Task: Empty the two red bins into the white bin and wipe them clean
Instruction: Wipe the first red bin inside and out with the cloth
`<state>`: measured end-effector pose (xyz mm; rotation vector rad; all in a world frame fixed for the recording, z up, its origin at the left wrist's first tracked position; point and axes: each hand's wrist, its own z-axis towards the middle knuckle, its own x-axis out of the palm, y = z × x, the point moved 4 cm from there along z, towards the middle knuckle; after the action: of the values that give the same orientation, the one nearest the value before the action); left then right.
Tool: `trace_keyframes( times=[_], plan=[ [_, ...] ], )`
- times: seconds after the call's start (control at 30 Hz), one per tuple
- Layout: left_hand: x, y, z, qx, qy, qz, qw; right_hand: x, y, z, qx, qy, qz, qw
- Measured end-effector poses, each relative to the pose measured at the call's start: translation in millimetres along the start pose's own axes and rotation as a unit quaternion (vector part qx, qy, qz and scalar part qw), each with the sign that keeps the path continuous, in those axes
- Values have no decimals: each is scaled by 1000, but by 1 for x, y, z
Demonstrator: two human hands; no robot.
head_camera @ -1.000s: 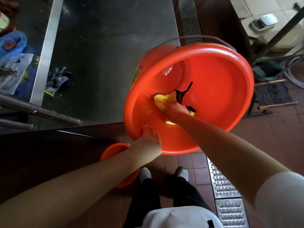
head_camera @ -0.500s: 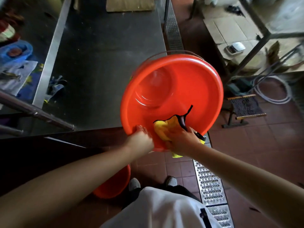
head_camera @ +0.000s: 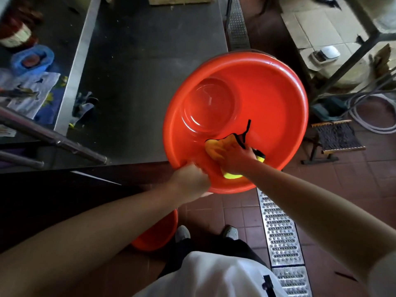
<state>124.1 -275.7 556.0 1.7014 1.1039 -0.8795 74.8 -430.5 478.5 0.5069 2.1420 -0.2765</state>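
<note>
Since a second ago, right hand (head_camera: pixel 234 159) has drawn the yellow black-edged cloth (head_camera: pixel 216 147) from the floor of the round red plastic bin (head_camera: pixel 267 99) toward its near wall. Left hand (head_camera: pixel 192 179) grips the near rim, tilting it open. Wiping step underway. Next, I judge: turn the bin, wipe the far wall. Second red bin (head_camera: pixel 158 234) sits below the left forearm.

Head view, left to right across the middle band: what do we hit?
Blue plastic tub → grey steel tabletop → tilted red plastic bin with yellow wiping cloth inside → small woven-seat stool.
</note>
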Motion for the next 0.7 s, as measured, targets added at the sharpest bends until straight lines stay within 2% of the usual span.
trace_keyframes(
  times=[0.13,0.3,0.37,0.47,0.53,0.6,0.7],
  plan=[
    [-5,0,0,22,-4,16,1000,1,-3,39,25,-30,37,999],
    [8,-4,4,33,14,100,994,-7,6,70,-1,-68,55,996],
    [4,-1,4,40,0,87,995,-11,6,70,0,-46,63,997],
    [-6,5,3,39,-24,63,997,-18,9,58,-24,-56,35,998],
    [-1,6,3,50,-1,58,997,-22,12,34,-30,-79,32,996],
    [5,4,1,49,56,54,996,-21,18,4,-50,-144,24,988],
    [4,6,-2,23,90,80,992,-10,23,-38,-86,-123,-15,989]
  ],
)
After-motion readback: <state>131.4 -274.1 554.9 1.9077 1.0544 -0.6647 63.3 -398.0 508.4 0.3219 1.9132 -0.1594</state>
